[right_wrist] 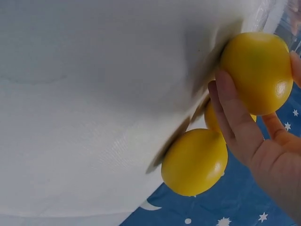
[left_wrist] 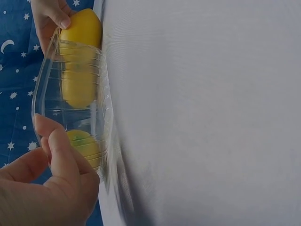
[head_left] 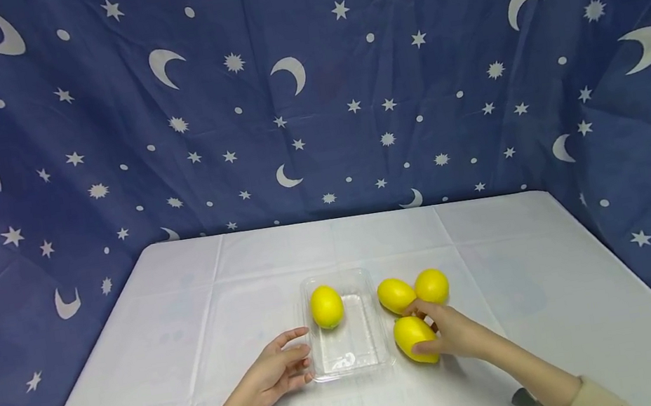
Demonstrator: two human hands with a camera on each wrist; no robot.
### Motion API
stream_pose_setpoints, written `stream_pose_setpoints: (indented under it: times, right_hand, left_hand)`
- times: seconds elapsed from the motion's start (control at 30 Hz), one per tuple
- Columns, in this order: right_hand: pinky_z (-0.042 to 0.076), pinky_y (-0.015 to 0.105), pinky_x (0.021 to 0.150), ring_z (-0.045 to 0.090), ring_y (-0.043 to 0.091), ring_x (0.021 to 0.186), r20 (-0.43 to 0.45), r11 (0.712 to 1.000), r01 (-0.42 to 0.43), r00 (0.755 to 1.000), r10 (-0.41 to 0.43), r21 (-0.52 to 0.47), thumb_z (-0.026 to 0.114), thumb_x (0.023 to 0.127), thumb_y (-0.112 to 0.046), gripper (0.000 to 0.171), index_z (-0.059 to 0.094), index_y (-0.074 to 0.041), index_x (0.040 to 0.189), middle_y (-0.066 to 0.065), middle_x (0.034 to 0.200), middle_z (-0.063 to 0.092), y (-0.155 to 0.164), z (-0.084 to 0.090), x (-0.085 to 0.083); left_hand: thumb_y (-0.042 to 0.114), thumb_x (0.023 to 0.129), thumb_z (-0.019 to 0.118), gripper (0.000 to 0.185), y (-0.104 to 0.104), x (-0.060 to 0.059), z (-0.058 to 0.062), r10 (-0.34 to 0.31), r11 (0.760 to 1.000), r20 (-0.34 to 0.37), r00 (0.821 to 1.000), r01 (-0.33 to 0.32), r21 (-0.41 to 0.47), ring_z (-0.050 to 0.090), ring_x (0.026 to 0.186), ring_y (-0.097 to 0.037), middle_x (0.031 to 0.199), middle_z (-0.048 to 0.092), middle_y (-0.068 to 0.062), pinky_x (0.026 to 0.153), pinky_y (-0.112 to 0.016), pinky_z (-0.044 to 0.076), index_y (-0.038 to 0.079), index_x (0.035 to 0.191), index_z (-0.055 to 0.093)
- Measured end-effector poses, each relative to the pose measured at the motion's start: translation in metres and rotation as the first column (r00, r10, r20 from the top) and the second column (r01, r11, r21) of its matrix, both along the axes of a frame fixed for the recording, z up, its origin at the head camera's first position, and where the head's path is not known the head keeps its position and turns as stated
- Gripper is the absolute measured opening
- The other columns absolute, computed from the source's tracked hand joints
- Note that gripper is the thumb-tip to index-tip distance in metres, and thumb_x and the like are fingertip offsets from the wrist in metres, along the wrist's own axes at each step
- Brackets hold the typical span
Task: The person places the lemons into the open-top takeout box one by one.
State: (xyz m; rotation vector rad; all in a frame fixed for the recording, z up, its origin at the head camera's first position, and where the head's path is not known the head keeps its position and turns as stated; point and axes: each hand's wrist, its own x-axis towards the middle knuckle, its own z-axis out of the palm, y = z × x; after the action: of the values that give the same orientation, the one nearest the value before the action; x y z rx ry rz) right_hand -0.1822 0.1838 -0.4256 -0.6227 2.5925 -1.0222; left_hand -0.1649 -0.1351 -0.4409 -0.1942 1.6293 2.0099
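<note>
- The backdrop cloth (head_left: 307, 85), dark blue and printed with white moons and stars, is hanging behind and beside the work area.
- The table (head_left: 572, 306), covered in white cloth, is lying in front of the backdrop and bearing everything below.
- The clear plastic tray (head_left: 381, 354) is sitting near the table's front centre; in the left wrist view its transparent wall (left_wrist: 44, 89) is showing the fruit through it.
- The left hand (head_left: 280, 366) is resting at the tray's left edge, its fingers (left_wrist: 59, 150) curling against the rim and gripping it.
- The right hand (head_left: 451, 332) is lying just right of the tray, its fingers (right_wrist: 235, 117) wrapping around the nearest lemon and holding it.
- The held lemon (head_left: 414, 339) is resting on the table just beside the tray's right wall, touching the cloth.
- The lemon in the tray (head_left: 326, 306) is lying at the tray's far end.
- Two further lemons, the left loose lemon (head_left: 395, 295) and the right loose lemon (head_left: 432, 285), are sitting side by side and touching on the table just beyond the held one.
</note>
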Motion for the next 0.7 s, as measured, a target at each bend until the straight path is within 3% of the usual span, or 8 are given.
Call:
stream_pose_setpoints:
  times: [0.7]
  right_hand:
    - [0.048, 0.021, 0.068, 0.053, 0.016, 0.085, -0.056, 0.997, 0.079, 0.995, -0.079, -0.002, 0.077, 0.077, -0.022, 0.049, 0.052, -0.002, 0.114, 0.009, 0.105, 0.06, -0.0055, -0.0019, -0.0005]
  left_hand:
    - [0.006, 0.094, 0.05, 0.052, 0.001, -0.002, -0.0021, 0.004, 1.0, -0.006, 1.0, -0.004, -0.01, 0.052, 0.074, -0.008, 0.083, 0.051, 0.003, 0.066, -0.02, 0.053, 0.0, 0.14, 0.028]
